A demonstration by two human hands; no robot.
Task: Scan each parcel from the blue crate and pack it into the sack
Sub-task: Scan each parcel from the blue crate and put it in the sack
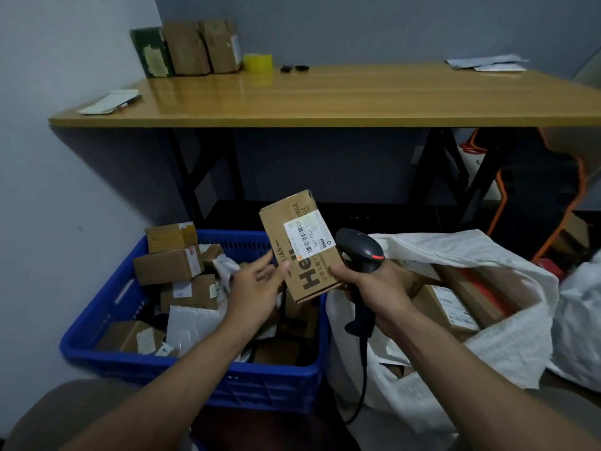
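Observation:
A brown cardboard parcel (299,245) with a white barcode label is held upright above the right end of the blue crate (182,362). My right hand (374,288) grips a black barcode scanner (361,252) and its thumb presses on the parcel's lower right corner. My left hand (257,288) has its fingers loosely spread, with the thumb tip touching the parcel's left edge. Several boxes and white mailers lie in the crate. To the right, the white sack (507,327) stands wide at the mouth with flat boxes inside.
A wooden table (325,99) stands behind, with boxes, a yellow tape roll (258,62) and papers on it. Another white bag (579,323) sits at the far right. The scanner's cable (363,379) hangs between crate and sack.

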